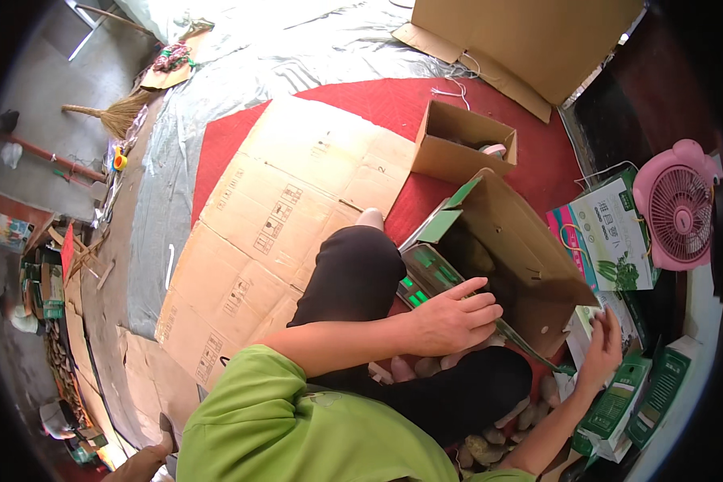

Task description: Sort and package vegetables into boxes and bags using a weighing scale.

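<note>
An open cardboard box [530, 257] stands tilted in front of me, brown inside, with green and white printing on its outer flaps. Roundish dark lumps [470, 251] lie in the shadow inside it; their kind is hard to make out. My left hand [456, 320] is over the box's near left side, palm down, fingers stretched out and slightly bent, holding nothing. At the box's right corner, my right hand [604, 347] has its fingertips pinched on the cardboard edge. Several brown, rounded lumps [484, 450], like tubers or stones, lie on the floor beside my leg.
A flattened cardboard sheet [297, 201] covers part of a red mat [353, 100]. Beyond the open box is a smaller brown box [458, 153]. To the right are a pink fan [683, 213], a printed carton [614, 233] and green-white cartons [659, 394]. A straw broom [120, 112] lies far left.
</note>
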